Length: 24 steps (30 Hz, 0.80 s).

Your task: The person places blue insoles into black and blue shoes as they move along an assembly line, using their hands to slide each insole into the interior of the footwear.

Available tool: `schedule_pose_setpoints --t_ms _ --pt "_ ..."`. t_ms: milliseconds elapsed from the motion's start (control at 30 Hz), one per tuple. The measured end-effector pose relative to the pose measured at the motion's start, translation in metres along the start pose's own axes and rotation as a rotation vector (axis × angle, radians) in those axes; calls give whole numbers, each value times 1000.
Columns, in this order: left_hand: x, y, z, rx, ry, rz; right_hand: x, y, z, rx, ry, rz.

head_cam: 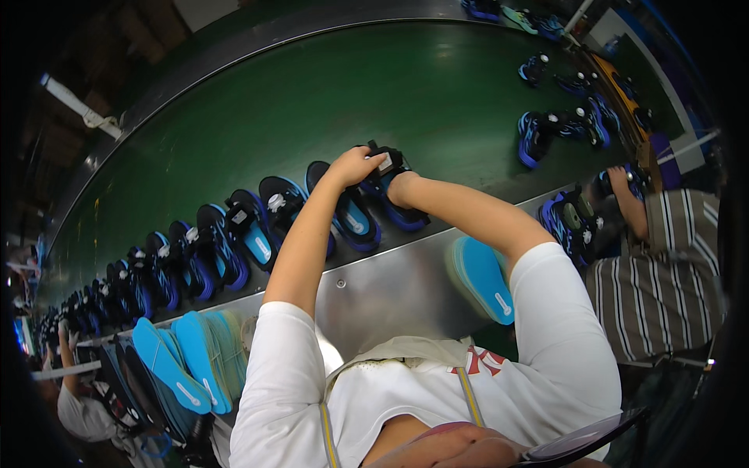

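Observation:
A black and blue shoe stands on the green belt in front of me, at the end of a long row of shoes. My left hand is at this shoe's upper, its fingers on the black tongue, which bears a whitish label. Low over the shoe's opening, my right hand is bent inward; its fingers are hidden inside or behind the shoe. Just left of it stands a shoe with a blue insole. A stack of blue insoles lies on the metal ledge beneath my right arm.
The metal ledge runs along the belt's near edge. More blue insoles are stacked at the left. A co-worker in a striped garment handles shoes at the right; another person is at the far left. More shoes stand at the upper right.

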<state>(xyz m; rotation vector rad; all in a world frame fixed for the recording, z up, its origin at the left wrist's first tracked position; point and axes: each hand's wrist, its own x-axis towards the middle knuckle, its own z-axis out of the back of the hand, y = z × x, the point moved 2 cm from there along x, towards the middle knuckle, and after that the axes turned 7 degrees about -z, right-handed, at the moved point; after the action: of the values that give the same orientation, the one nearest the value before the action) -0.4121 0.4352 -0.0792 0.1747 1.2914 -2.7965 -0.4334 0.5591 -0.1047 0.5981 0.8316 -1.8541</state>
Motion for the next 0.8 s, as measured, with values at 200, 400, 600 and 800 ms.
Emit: schedule_pose_setpoints --t_ms 200,400,600,800 --pt "-5 -14 -2 237 -246 -52 -7 -3 -12 -123 -262 114" --pt "-13 -37 -12 758 -198 -311 -42 -10 -6 -39 -58 47" --pt "-5 -41 -25 797 -76 -212 -68 -5 -7 713 116 -119" --pt "-6 -27 -26 792 -96 -279 -84 -26 -50 1372 -551 201"
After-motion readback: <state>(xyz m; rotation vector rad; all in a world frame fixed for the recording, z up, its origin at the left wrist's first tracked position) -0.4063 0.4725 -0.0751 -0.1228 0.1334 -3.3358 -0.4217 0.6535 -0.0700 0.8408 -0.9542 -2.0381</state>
